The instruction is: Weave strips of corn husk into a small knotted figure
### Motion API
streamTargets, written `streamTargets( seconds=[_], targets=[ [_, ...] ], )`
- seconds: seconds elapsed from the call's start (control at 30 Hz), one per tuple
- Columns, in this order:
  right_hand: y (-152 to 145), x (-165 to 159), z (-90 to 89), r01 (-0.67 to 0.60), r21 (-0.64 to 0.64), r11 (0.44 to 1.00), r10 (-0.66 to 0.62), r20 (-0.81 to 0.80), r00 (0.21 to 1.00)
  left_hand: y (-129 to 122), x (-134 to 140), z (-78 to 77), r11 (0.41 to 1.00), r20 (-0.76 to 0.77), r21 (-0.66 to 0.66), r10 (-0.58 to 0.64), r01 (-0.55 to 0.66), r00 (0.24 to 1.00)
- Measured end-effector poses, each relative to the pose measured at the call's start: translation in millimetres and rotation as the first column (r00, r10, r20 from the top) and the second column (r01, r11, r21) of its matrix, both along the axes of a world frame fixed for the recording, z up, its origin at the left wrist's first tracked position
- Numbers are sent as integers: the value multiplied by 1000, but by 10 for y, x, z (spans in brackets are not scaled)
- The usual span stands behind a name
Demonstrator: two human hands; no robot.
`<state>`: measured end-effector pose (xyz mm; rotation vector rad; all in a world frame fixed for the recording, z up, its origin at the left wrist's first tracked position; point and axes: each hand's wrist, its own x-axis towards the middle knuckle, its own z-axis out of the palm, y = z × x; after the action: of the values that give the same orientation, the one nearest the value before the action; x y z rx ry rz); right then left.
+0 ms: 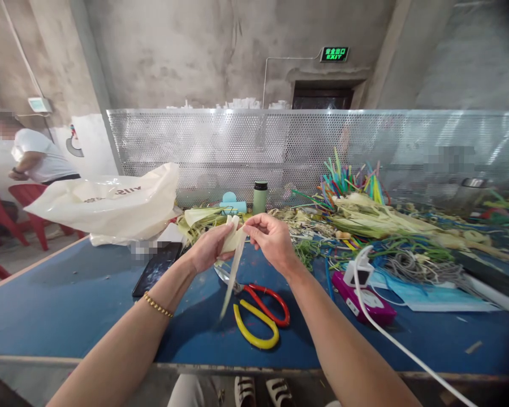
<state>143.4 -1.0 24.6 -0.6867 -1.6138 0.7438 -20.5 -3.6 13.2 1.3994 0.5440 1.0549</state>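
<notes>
My left hand (206, 249) is closed around a folded piece of pale corn husk (233, 240), held up above the middle of the table. Thumb and fingertips of my right hand (274, 238) pinch the husk's right edge, close to the left fingers. From there a narrow pale strip (232, 282) hangs down towards the tabletop. Beneath the hands lie scissors (261, 325) with one red and one yellow handle, their blades partly covered by the strip and my left hand.
The blue table (89, 294) carries a white plastic bag (110, 209), a black tablet (155, 274), a green bottle (260, 198), a husk heap (365, 220), a purple power strip (365, 299) with a white cable and a face mask (441, 297). A perforated metal screen (212, 147) stands behind; a person (46, 155) is at left.
</notes>
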Motion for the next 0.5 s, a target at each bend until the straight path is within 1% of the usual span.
streamTargets(
  seconds=[0.07, 0.13, 0.2, 0.27, 0.33, 0.4, 0.5],
  targets=[
    [-12, 10, 14, -33, -19, 999, 32, -29, 999, 21, -4, -30, 997, -6, 32, 73, -72, 997],
    [-24, 28, 30, -85, -37, 996, 83, -57, 995, 45, -14, -67, 989, -43, 69, 132, -129, 990],
    [-30, 44, 42, -141, -55, 989, 137, -64, 988, 62, -28, -97, 981, -102, 114, 166, -154, 981],
    [-24, 50, 46, -146, -65, 987, 143, -57, 988, 64, -40, -109, 976, -152, 158, 172, -148, 973],
    [-9, 45, 39, -94, -67, 993, 91, -43, 995, 49, -43, -102, 980, -179, 172, 132, -101, 975],
    [7, 36, 27, -43, -69, 997, 41, -24, 999, 21, -39, -83, 989, -196, 147, 56, -27, 979],
    [22, 28, 11, -31, -75, 997, 30, -15, 999, -19, -33, -54, 993, -196, 108, -30, 52, 980]
  ],
)
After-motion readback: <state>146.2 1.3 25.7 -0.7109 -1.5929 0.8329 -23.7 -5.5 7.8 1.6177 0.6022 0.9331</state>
